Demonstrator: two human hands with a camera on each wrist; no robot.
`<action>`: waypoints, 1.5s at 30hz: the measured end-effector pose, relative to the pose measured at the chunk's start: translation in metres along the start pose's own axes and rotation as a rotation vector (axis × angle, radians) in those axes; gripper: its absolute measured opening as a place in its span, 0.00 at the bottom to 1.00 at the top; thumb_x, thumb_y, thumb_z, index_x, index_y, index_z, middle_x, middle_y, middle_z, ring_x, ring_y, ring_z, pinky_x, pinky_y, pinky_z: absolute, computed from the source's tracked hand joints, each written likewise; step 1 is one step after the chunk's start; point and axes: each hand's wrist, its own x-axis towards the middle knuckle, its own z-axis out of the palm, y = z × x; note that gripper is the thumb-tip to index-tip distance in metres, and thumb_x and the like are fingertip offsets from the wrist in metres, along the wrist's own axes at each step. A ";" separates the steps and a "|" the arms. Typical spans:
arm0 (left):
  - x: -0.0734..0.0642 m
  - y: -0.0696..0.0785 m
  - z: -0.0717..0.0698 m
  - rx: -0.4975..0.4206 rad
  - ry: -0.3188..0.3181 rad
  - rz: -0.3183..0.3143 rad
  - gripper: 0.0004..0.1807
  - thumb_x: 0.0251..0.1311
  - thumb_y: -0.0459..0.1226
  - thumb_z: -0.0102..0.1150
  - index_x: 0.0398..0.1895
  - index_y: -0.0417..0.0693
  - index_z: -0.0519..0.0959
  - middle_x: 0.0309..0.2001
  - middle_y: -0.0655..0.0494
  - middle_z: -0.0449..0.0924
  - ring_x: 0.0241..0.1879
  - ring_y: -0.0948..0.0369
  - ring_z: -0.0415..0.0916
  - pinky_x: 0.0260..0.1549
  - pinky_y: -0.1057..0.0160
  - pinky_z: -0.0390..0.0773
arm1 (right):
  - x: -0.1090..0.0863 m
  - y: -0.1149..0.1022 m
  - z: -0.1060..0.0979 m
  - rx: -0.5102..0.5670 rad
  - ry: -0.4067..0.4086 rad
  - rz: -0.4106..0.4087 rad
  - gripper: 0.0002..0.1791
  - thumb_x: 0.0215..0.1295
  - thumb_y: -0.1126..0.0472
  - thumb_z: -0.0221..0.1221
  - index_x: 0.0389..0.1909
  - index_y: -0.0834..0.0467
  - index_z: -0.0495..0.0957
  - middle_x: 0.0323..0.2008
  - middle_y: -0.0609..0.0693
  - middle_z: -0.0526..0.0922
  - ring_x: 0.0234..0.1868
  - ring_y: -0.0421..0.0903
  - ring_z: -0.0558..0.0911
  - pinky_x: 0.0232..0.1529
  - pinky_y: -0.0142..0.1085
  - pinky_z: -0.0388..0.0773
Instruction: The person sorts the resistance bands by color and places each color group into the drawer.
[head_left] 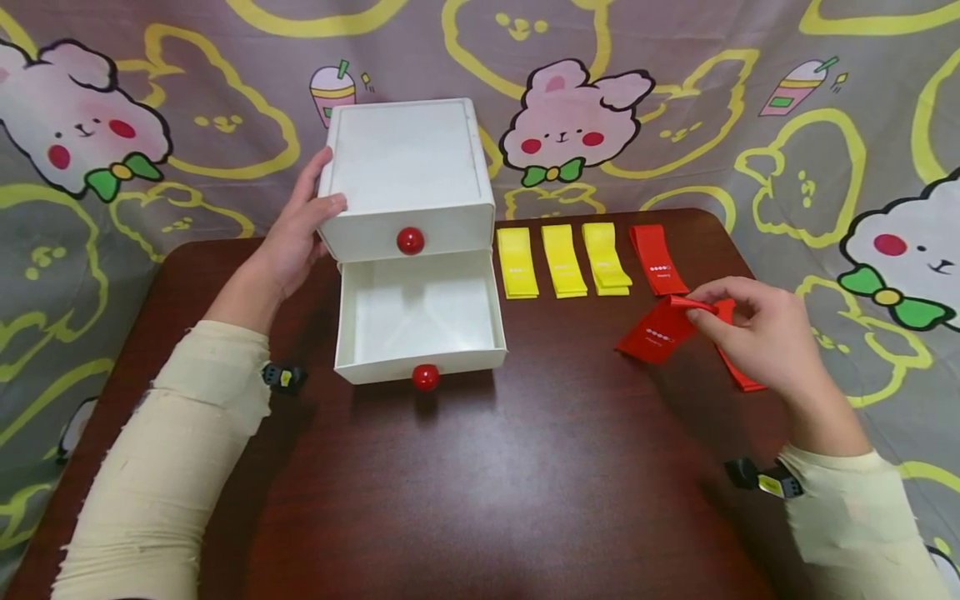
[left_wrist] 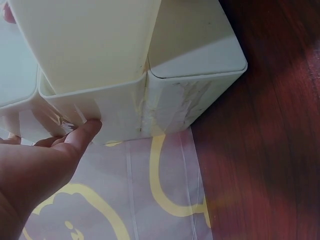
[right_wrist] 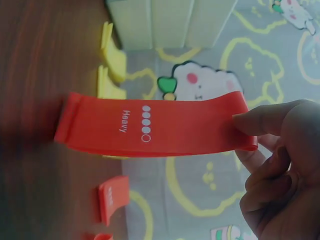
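My right hand [head_left: 765,337] pinches one end of a folded red resistance band [right_wrist: 185,122] between thumb and fingers. The band carries the word "Heavy" and a row of dots; its free end hangs toward the table. A second red band [head_left: 658,260] lies just behind it, and another red band [head_left: 738,362] is partly hidden under my right hand. My left hand [head_left: 296,229] rests against the left side of a white drawer cabinet [head_left: 405,158], thumb at the front upper edge. Below the closed top drawer, a drawer [head_left: 420,317] with a red knob stands pulled out, nothing visible inside.
Three folded yellow bands [head_left: 564,260] lie in a row right of the cabinet, near the back edge of the dark wooden table [head_left: 510,492]. A patterned cloth [head_left: 705,50] hangs behind. A closed lower tier [left_wrist: 195,50] shows beneath the pulled-out drawer.
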 end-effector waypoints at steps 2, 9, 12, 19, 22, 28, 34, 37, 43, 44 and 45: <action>0.000 -0.001 -0.001 -0.008 0.000 0.001 0.38 0.69 0.52 0.49 0.78 0.81 0.45 0.78 0.67 0.37 0.71 0.51 0.48 0.63 0.43 0.53 | 0.003 -0.006 0.000 0.040 0.029 -0.022 0.10 0.60 0.64 0.69 0.43 0.56 0.85 0.22 0.46 0.78 0.14 0.46 0.64 0.17 0.33 0.62; 0.000 -0.001 0.000 -0.020 -0.003 -0.002 0.38 0.69 0.52 0.49 0.78 0.81 0.45 0.78 0.67 0.37 0.70 0.52 0.48 0.62 0.44 0.53 | 0.013 -0.025 -0.001 0.180 0.109 -0.010 0.10 0.62 0.65 0.67 0.44 0.59 0.86 0.32 0.39 0.84 0.20 0.43 0.70 0.21 0.29 0.67; -0.001 0.000 -0.001 -0.013 -0.002 0.000 0.38 0.69 0.52 0.49 0.78 0.81 0.45 0.78 0.67 0.37 0.70 0.52 0.48 0.62 0.44 0.54 | 0.018 -0.035 -0.002 0.251 0.129 0.010 0.11 0.64 0.64 0.66 0.46 0.60 0.85 0.34 0.41 0.85 0.23 0.45 0.76 0.25 0.27 0.73; -0.001 0.000 -0.001 -0.016 -0.006 -0.001 0.38 0.69 0.53 0.49 0.78 0.81 0.45 0.78 0.67 0.37 0.70 0.52 0.48 0.62 0.43 0.53 | 0.028 -0.060 0.000 0.392 0.193 -0.030 0.12 0.64 0.66 0.64 0.47 0.65 0.85 0.38 0.50 0.87 0.29 0.46 0.82 0.33 0.29 0.78; -0.001 0.000 -0.001 -0.019 -0.004 -0.001 0.38 0.69 0.53 0.49 0.78 0.81 0.45 0.78 0.67 0.37 0.70 0.52 0.48 0.63 0.43 0.53 | 0.034 -0.070 0.003 0.536 0.207 -0.052 0.12 0.63 0.68 0.65 0.47 0.68 0.84 0.41 0.54 0.86 0.35 0.47 0.84 0.38 0.30 0.79; 0.000 0.000 -0.001 -0.008 -0.001 -0.001 0.38 0.69 0.53 0.49 0.78 0.81 0.45 0.78 0.67 0.37 0.70 0.52 0.49 0.62 0.43 0.53 | 0.047 -0.095 0.015 0.790 0.217 -0.137 0.12 0.60 0.72 0.66 0.45 0.72 0.83 0.43 0.59 0.85 0.44 0.50 0.84 0.45 0.32 0.79; 0.000 -0.001 -0.001 -0.004 0.006 -0.001 0.38 0.68 0.53 0.49 0.78 0.82 0.45 0.78 0.66 0.37 0.70 0.52 0.48 0.63 0.42 0.53 | 0.056 -0.124 0.036 0.806 0.198 -0.187 0.11 0.61 0.71 0.65 0.45 0.70 0.83 0.43 0.58 0.85 0.41 0.52 0.83 0.42 0.33 0.80; 0.000 -0.001 -0.001 -0.006 0.006 -0.006 0.38 0.68 0.53 0.49 0.77 0.82 0.45 0.78 0.67 0.37 0.71 0.52 0.47 0.64 0.41 0.51 | 0.060 -0.141 0.046 0.776 0.182 -0.209 0.11 0.62 0.69 0.65 0.45 0.67 0.84 0.43 0.57 0.85 0.39 0.52 0.83 0.41 0.35 0.81; 0.000 -0.001 0.000 -0.029 0.006 0.000 0.39 0.68 0.53 0.50 0.78 0.81 0.45 0.78 0.66 0.37 0.70 0.52 0.49 0.63 0.43 0.54 | 0.063 -0.167 0.068 0.764 0.063 -0.246 0.11 0.64 0.66 0.65 0.46 0.64 0.84 0.45 0.53 0.85 0.30 0.53 0.82 0.33 0.37 0.81; 0.000 -0.001 0.000 -0.029 0.005 0.003 0.39 0.68 0.53 0.50 0.78 0.81 0.45 0.78 0.66 0.37 0.70 0.51 0.49 0.63 0.42 0.54 | 0.063 -0.170 0.073 0.760 0.047 -0.257 0.11 0.64 0.65 0.65 0.46 0.63 0.85 0.44 0.51 0.85 0.27 0.53 0.80 0.29 0.36 0.79; 0.000 0.000 0.000 -0.027 0.004 0.005 0.39 0.68 0.53 0.50 0.78 0.81 0.45 0.78 0.66 0.37 0.70 0.51 0.49 0.63 0.42 0.54 | 0.063 -0.173 0.078 0.758 0.033 -0.266 0.11 0.64 0.65 0.65 0.46 0.62 0.85 0.43 0.50 0.85 0.24 0.52 0.77 0.25 0.36 0.76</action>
